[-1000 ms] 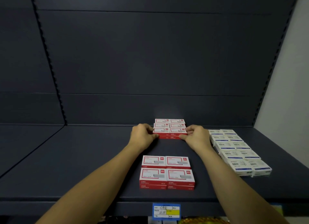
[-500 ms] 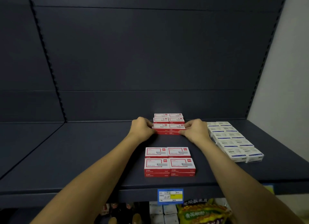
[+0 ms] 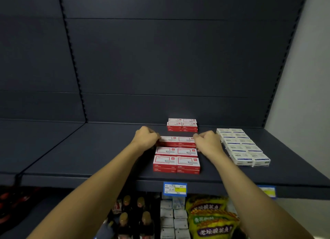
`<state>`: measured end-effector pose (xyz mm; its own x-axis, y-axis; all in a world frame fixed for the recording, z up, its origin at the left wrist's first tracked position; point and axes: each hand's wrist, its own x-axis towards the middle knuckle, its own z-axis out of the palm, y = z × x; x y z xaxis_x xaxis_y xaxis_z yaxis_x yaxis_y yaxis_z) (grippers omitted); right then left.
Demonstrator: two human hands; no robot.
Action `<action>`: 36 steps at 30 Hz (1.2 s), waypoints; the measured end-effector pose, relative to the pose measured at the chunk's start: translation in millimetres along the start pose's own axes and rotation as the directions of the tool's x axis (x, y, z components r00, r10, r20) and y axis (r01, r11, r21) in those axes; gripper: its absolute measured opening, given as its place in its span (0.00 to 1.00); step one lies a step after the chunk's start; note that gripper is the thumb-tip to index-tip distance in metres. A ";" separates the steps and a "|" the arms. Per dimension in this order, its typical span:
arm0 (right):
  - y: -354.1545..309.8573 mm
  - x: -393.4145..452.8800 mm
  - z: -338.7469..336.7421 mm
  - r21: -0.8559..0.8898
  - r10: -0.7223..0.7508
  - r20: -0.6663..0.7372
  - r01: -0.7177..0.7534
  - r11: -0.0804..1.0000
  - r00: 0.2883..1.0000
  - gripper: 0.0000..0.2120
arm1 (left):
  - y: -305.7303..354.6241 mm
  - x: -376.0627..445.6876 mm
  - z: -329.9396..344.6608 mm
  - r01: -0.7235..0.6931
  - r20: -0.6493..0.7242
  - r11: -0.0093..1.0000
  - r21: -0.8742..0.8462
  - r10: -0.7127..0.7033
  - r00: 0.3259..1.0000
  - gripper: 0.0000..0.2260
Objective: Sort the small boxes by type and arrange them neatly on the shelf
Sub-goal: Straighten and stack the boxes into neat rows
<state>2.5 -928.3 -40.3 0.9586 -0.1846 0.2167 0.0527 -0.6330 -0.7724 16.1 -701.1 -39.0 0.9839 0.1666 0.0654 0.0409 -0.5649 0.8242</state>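
Red boxes (image 3: 176, 163) sit at the shelf (image 3: 89, 158) front. Behind them, the left hand (image 3: 146, 138) and right hand (image 3: 208, 142) pinch a red row (image 3: 177, 141) by its ends. More red (image 3: 182, 125) sits at the back; white boxes (image 3: 241, 146) lie right.

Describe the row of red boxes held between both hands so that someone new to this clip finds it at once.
On the dark grey metal shelf, three groups of red and white cardboard boxes run front to back in the middle. The held row of red boxes is the middle group, behind the front block of red boxes. It alone is gripped at its ends by the left hand and right hand.
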 end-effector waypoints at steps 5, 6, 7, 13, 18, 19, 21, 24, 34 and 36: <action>1.1 -16.5 -5.1 -0.002 -0.012 -0.007 0.012 1.000 1.000 0.20 | -1.7 -21.7 0.4 0.011 -0.037 1.000 -0.015 -0.011 0.999 0.15; 1.7 -19.1 -5.2 -0.001 -0.009 -0.009 0.009 1.000 1.000 0.20 | -1.4 -25.7 1.1 0.017 -0.039 1.000 -0.019 -0.018 0.999 0.14; 2.8 -21.4 -5.2 0.004 0.000 -0.007 0.000 1.000 1.000 0.20 | -2.2 -28.7 1.8 0.024 -0.034 0.999 -0.021 -0.025 0.999 0.14; 1.5 -29.0 -4.9 0.016 0.019 -0.034 -0.018 1.000 0.999 0.20 | -2.7 -41.8 -3.5 0.024 -0.039 0.999 -0.030 -0.025 0.999 0.16; -3.0 -35.0 -4.8 -0.056 0.021 -0.052 -0.024 0.998 0.998 0.19 | -2.2 -49.0 -1.4 0.010 -0.045 0.999 -0.053 -0.013 0.999 0.12; -2.9 -35.4 -4.7 -0.063 0.020 -0.051 -0.023 0.998 0.999 0.18 | -2.2 -50.2 -0.7 0.009 -0.049 0.998 -0.058 -0.012 0.999 0.11; -2.7 -35.5 -4.9 -0.062 0.015 -0.044 -0.018 0.998 0.999 0.17 | -1.4 -51.3 0.6 0.018 -0.061 0.998 -0.064 -0.022 0.998 0.14; -1.7 -35.5 -4.4 -0.063 0.008 -0.045 -0.011 0.998 0.999 0.17 | 1.3 -51.8 0.6 0.044 -0.071 0.997 -0.068 -0.049 0.996 0.14; -2.1 -34.0 -2.7 -0.031 0.065 -0.049 -0.067 0.997 0.997 0.17 | 6.6 -47.9 -2.1 0.101 -0.063 0.993 -0.067 -0.105 0.992 0.10; -2.5 -33.1 -3.2 -0.032 0.080 -0.026 -0.081 0.996 0.996 0.14 | 5.5 -46.2 -0.8 0.118 -0.060 0.989 -0.093 -0.124 0.990 0.09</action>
<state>-30.3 -923.0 -43.7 0.9522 -0.2541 0.1695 -0.0339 -0.6396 -0.7680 -29.2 -711.2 -37.1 0.9589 0.2836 -0.0034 0.1401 -0.4634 0.8750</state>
